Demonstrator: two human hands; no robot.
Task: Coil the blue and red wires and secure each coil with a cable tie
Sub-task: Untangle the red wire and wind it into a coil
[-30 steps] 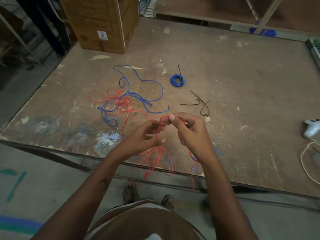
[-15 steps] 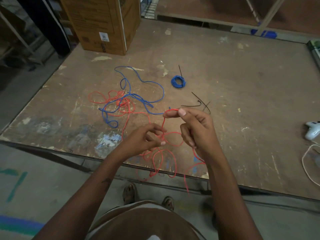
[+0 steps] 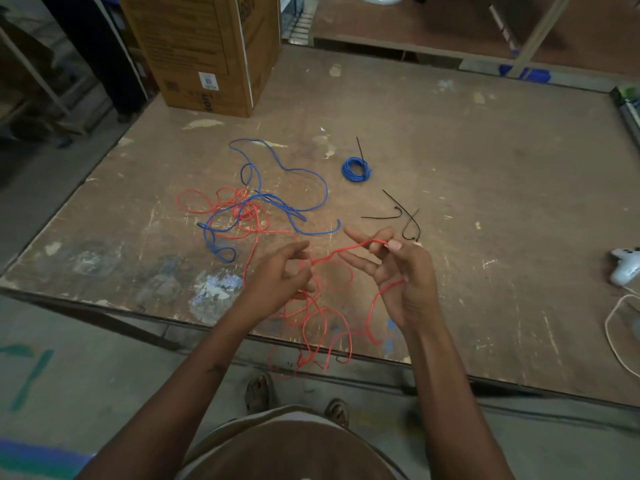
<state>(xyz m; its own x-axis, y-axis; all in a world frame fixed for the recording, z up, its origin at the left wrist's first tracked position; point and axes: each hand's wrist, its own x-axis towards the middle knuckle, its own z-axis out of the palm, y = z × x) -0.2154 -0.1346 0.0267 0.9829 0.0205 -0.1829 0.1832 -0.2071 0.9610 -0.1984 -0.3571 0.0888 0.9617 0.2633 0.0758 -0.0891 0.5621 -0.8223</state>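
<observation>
Hands have spread apart since before: right hand [image 3: 401,271] pinches red wire [image 3: 349,251] end, left hand [image 3: 277,275] grips it lower, over table's [image 3: 485,188] near edge. Blue coil [image 3: 355,169] mid-table.

The cardboard box [image 3: 207,50] at the far left corner of the worktop [image 3: 485,202] carried the only print in sight. Along its lower front edge ran dark letters turned on their side, of which "uoı" could just be made out; the rest was cut off. A small white label [image 3: 209,80] with a barcode or square code sat above that, too small to read. Faint lines of print higher on the box face were blurred beyond reading
</observation>
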